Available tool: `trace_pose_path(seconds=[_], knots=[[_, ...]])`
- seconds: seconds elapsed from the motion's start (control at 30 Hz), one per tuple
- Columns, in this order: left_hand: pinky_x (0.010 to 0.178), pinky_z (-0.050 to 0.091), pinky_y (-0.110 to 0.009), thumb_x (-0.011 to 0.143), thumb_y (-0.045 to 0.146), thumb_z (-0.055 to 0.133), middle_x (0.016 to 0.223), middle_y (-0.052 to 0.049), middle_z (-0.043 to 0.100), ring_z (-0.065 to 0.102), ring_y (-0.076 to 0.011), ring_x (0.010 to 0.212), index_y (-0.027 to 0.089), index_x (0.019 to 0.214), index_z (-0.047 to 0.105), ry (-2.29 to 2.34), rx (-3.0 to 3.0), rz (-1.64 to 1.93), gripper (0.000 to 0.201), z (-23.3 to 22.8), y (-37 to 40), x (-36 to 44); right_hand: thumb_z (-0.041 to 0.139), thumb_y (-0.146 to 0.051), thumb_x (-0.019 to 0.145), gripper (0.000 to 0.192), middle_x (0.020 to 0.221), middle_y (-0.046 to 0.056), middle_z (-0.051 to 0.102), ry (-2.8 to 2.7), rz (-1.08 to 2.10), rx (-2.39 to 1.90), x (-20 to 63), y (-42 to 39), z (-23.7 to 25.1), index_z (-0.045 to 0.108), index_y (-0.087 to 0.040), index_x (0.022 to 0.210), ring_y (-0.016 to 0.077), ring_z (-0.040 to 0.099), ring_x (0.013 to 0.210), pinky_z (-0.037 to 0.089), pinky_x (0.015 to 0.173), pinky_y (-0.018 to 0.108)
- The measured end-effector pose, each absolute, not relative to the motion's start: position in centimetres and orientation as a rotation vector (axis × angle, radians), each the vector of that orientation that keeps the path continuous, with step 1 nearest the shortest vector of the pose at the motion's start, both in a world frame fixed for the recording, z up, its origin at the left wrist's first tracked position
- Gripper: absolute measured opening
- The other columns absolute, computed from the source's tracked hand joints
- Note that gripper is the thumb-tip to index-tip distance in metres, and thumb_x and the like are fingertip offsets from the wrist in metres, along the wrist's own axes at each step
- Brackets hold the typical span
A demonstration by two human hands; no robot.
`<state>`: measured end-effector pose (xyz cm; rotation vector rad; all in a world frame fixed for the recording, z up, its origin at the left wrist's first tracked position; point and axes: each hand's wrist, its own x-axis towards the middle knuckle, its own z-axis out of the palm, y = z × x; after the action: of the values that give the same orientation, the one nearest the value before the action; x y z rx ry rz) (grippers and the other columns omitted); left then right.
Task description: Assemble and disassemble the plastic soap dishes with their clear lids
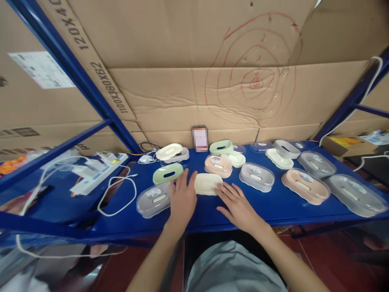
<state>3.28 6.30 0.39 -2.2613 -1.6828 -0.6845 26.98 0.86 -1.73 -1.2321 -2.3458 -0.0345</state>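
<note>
**Cream dish (pixel 208 184) on a blue shelf (pixel 209 213)**

Behind the flat shelf we see creased brown cardboard (pixel 164 97). From the left, we meet a boxy white power strip (pixel 100 175); the left hand (pixel 183 196), spread and gripping nothing, beside the shallow, smooth dish; the right hand (pixel 237 205), also unclenched, touching its right end; then a rounded, clear-lidded grey box (pixel 257 177) and pink box (pixel 304 185).

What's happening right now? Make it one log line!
left hand: open, by left end of cream dish; right hand: open, at its right end; nearby: green dish
</note>
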Motion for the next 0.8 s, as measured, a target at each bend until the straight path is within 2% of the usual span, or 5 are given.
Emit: trace_pose_path(seconds=[0.17,0.27,0.43,0.73,0.8], knots=[[0.115,0.036,-0.079,0.102,0.013,0.045,0.14,-0.032,0.066,0.065,-0.0481,0.132,0.011,0.151,0.06,-1.931,-2.158,-0.539,0.051,1.3,10.0,2.5,0.058,-0.03,0.109,0.039,0.145,0.015,0.069,-2.248,-0.023,-1.241,26.8,0.4,-2.1,0.066,-0.019,0.146,0.0313,0.064,0.134,0.055,0.114,0.056],[0.109,0.048,-0.067,0.101,0.01,0.043,0.119,-0.024,0.073,0.073,-0.0401,0.111,0.011,0.146,0.063,-1.898,-2.259,-0.514,0.049,0.8,10.7,2.5,0.057,-0.028,0.109,0.036,0.141,0.016,0.071,-2.22,-0.057,-1.248,27.1,0.0,-2.0,0.068,-0.019,0.142,0.0317,0.065,0.13,0.058,0.108,0.053],[0.096,0.057,-0.04,0.097,0.0,0.044,0.112,-0.013,0.074,0.073,-0.0291,0.105,0.018,0.134,0.068,-1.74,-2.451,-0.552,0.047,1.0,10.0,2.9,0.057,-0.027,0.109,0.035,0.141,0.014,0.07,-2.208,-0.07,-1.25,26.8,-0.1,-2.1,0.068,-0.02,0.142,0.0321,0.065,0.13,0.059,0.107,0.053],[0.102,0.057,-0.038,0.106,0.01,0.041,0.123,-0.01,0.075,0.073,-0.0252,0.115,0.022,0.13,0.068,-1.591,-2.515,-0.77,0.038,1.9,10.2,3.5,0.057,-0.025,0.109,0.032,0.132,0.016,0.073,-2.184,-0.081,-1.256,26.7,-0.1,-1.8,0.071,-0.018,0.136,0.0314,0.066,0.123,0.06,0.103,0.051],[0.112,0.052,-0.045,0.105,0.011,0.045,0.126,-0.011,0.076,0.072,-0.0268,0.118,0.024,0.133,0.068,-1.584,-2.509,-0.762,0.038,1.9,10.0,3.6,0.056,-0.025,0.109,0.031,0.132,0.016,0.073,-2.181,-0.075,-1.26,26.7,-0.1,-1.8,0.071,-0.018,0.135,0.0314,0.066,0.123,0.06,0.103,0.051]])
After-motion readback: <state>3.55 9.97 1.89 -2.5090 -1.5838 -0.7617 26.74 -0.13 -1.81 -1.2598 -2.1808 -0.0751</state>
